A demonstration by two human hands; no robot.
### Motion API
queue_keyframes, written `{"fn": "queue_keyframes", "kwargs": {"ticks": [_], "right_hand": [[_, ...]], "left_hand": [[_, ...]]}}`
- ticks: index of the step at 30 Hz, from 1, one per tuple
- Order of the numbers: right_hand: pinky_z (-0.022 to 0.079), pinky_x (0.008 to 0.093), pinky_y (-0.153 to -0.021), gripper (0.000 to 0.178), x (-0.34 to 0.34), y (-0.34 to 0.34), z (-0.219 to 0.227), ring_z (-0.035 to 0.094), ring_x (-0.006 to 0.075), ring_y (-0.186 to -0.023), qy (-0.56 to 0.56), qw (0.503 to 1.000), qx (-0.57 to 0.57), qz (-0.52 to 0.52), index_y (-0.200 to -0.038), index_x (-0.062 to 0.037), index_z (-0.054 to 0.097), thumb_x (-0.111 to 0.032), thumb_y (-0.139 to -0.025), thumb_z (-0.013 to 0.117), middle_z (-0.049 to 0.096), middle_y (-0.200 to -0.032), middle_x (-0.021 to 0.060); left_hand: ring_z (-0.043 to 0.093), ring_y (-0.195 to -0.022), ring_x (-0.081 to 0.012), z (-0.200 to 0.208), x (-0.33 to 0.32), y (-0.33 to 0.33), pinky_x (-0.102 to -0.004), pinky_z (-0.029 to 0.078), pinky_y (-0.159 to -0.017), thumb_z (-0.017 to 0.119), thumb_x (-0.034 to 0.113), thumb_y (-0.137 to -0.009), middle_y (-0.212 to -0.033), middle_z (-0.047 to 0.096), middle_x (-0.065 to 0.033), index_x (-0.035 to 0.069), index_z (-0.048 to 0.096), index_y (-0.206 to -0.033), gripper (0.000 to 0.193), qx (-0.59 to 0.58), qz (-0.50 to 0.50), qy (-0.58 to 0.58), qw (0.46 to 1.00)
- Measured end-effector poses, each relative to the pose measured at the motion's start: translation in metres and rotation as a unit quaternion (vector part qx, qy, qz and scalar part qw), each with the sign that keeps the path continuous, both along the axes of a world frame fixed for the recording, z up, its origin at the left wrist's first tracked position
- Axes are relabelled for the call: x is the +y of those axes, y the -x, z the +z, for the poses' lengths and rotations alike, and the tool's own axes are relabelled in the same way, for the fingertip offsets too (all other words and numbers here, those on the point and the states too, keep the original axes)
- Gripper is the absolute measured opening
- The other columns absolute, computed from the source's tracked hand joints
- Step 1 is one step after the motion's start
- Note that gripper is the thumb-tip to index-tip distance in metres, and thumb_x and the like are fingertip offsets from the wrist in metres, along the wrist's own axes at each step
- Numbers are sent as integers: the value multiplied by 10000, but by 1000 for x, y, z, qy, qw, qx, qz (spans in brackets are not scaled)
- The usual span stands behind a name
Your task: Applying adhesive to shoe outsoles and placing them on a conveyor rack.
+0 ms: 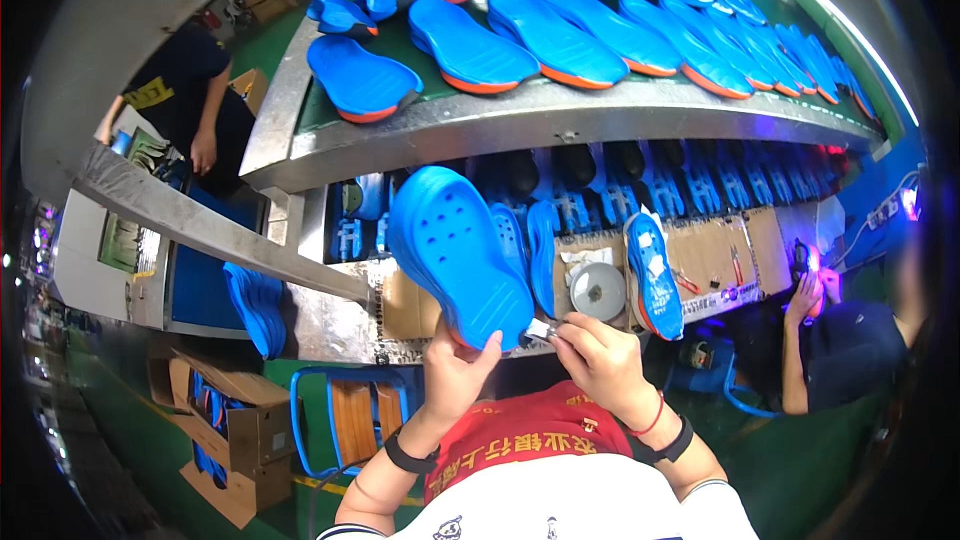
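Observation:
My left hand [458, 372] grips the near end of a large blue foam shoe sole [462, 260], which has rows of small holes at its far, rounded end. The sole is tilted up over the bench edge. In the closed fingertips of my right hand [603, 358] is a small white-tipped tool [540, 328], held against or very near the sole's near right edge. Its exact kind is too small to make out. Behind the held sole, more blue soles [541, 258] stand on edge. A round pale dish [598, 290] with a dark residue lies nearby.
Another blue sole with white patches [654, 278] lies on the cardboard [715, 250], beside red-handled tweezers [686, 282]. Rows of blue soles [560, 37] cover the raised green conveyor [460, 128]. Co-workers stand left [185, 90] and sit right [850, 350]. A wooden-backed chair [352, 415] stands lower left.

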State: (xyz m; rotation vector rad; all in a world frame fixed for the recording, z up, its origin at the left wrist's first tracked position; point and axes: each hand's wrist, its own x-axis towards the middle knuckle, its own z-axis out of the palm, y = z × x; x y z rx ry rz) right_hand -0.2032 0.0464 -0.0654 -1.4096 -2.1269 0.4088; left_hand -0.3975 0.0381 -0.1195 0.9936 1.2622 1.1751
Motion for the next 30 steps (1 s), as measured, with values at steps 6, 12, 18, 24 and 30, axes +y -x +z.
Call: {"fn": "queue_keyframes", "kwargs": {"ticks": [6,12,18,24,30], "right_hand": [[493,295,-517,128,-1,-18,17,639,240,-605,0,994,58,-91,-850,-12,646,0,-750,725,667,-863,144],[461,273,-494,101,-10,-34,15,610,211,-568,14,990,82,-117,-838,1,646,5,-765,715,665,-840,134],[492,294,-539,95,-13,-37,9,646,243,-629,34,987,90,-130,-837,3,651,0,-766,713,673,-844,138],[523,333,-603,84,-10,-52,-19,665,290,-701,55,985,96,-130,-835,-6,641,-25,-777,699,669,-828,137],[507,405,-550,95,-17,-84,-95,625,329,-639,51,975,-133,-172,-852,-55,592,-114,-821,661,602,-874,119]], "left_hand": [[457,-1210,-225,15,26,24,-368,424,-990,653,3,-847,-1301,401,-164,-19,192,-1361,691,-64,1,-85,994],[582,-1005,-235,52,131,129,-344,593,-678,573,66,-912,-1137,521,-159,-14,294,-1280,469,37,109,-118,986],[668,-612,-232,36,221,176,-268,551,-479,533,71,-920,-896,634,-183,-53,380,-1221,360,57,78,21,995],[662,-723,-271,45,250,169,-312,566,-599,606,225,-924,-1069,561,-196,-12,441,-1243,430,140,52,57,987],[497,-1041,-407,15,167,51,-458,428,-888,630,160,-844,-1090,400,-207,27,462,-1198,414,507,100,-306,799]]}}
